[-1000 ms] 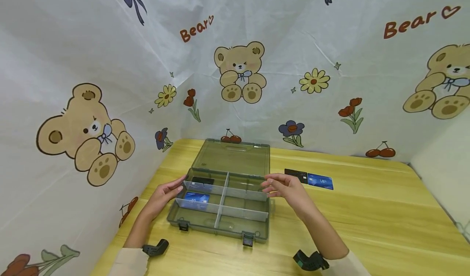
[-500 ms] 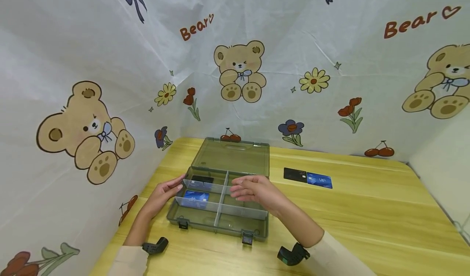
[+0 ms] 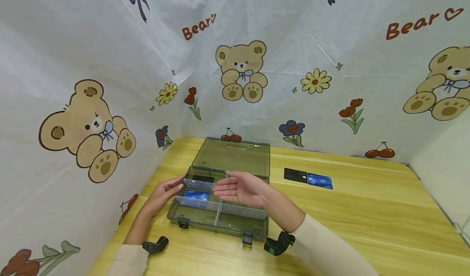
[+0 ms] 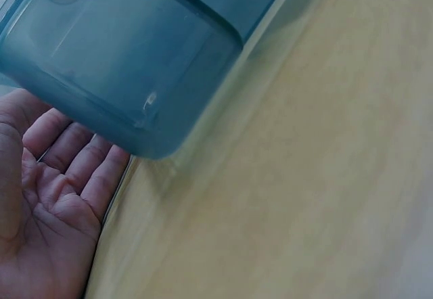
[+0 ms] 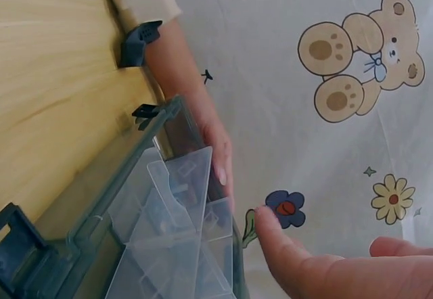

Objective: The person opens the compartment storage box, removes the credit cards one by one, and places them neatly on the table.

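Observation:
A clear grey-green divider box (image 3: 198, 224) lies on the table with its lid (image 3: 231, 158) folded back. Its left column holds a black card (image 3: 203, 179) in the rear compartment and a blue card (image 3: 197, 195) in the middle one. My left hand (image 3: 161, 194) rests against the box's left side. In the left wrist view, the fingers of that hand (image 4: 47, 211) lie extended beside the box wall (image 4: 155, 133). Over the middle of the box hovers my right hand (image 3: 244, 188), fingers straight and holding nothing, covering part of the right compartments.
Right of the box, another black card (image 3: 295, 175) and another blue card (image 3: 320, 181) lie side by side on the wooden table (image 3: 367, 219). Two latches stick out at the box front, one of them a black latch (image 3: 247, 238). Bear-print cloth (image 3: 275, 47) encloses the back and sides.
My right hand has moved left from the box's right edge to over its middle, turning palm toward me. The left hand stays at the left side.

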Demonstrator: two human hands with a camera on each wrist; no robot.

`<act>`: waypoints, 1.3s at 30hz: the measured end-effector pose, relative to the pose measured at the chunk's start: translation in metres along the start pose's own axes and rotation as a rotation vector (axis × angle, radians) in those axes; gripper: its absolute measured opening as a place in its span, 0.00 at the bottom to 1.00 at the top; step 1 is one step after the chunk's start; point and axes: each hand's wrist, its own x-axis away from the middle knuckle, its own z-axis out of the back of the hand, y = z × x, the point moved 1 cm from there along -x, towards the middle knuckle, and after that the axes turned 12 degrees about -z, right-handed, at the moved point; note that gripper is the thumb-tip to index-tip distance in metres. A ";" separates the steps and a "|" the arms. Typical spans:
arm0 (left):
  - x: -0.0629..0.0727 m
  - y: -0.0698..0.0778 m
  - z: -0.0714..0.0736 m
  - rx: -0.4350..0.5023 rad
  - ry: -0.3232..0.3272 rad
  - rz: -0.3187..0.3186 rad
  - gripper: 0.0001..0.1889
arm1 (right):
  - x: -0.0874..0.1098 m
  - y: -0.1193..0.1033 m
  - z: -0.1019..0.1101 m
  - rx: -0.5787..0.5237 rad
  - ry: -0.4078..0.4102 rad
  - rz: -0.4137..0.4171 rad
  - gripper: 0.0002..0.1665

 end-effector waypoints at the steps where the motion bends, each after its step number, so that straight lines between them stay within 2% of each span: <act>1: 0.000 0.000 0.000 -0.001 0.001 0.002 0.27 | -0.003 0.000 -0.001 -0.010 0.013 -0.006 0.37; 8: -0.002 -0.001 0.002 -0.009 0.004 0.011 0.28 | -0.022 -0.001 -0.001 -0.085 0.047 -0.073 0.44; 14: -0.002 -0.001 0.002 0.005 -0.005 -0.003 0.28 | -0.037 0.004 -0.003 -0.097 0.083 -0.096 0.46; 29: -0.002 0.001 0.000 0.023 -0.003 0.003 0.28 | -0.059 0.004 -0.017 -0.150 0.173 -0.128 0.51; 39: -0.002 0.000 0.000 0.018 0.000 0.015 0.28 | -0.074 0.005 -0.017 -0.162 0.206 -0.173 0.55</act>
